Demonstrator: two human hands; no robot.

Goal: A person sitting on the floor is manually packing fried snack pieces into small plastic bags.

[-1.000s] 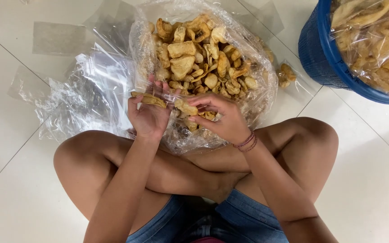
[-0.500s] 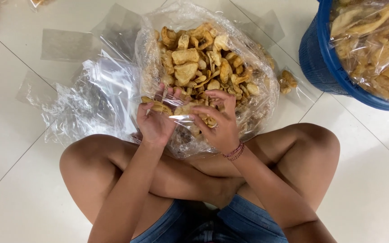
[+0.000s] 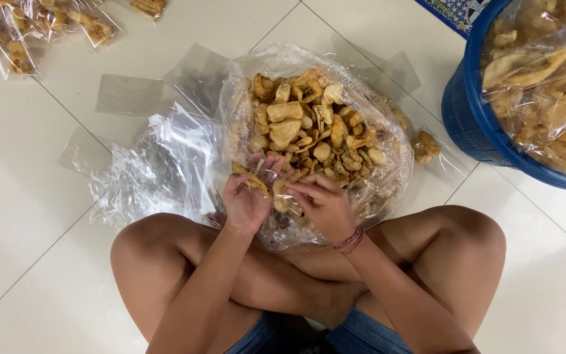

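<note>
I sit cross-legged on a white tiled floor. A large clear plastic bag (image 3: pixel 388 190) full of golden fried crackers (image 3: pixel 302 124) lies in front of my knees. My left hand (image 3: pixel 247 200) is cupped at the bag's near edge and holds several crackers. My right hand (image 3: pixel 322 206), with a beaded band on its wrist, reaches across to the left hand, its fingers pinching crackers beside it. A small clear bag may be between the hands, but I cannot tell.
A heap of empty clear bags (image 3: pixel 158 164) lies left of the big bag. A blue basket (image 3: pixel 473 124) lined with plastic and full of crackers stands at the right. Small filled packets (image 3: pixel 40 26) lie at the top left, one more packet (image 3: pixel 427 147) beside the basket.
Both hands have stayed at the bag's near edge, shifting crackers between them. The camera has tilted, so more floor at the far left shows.
</note>
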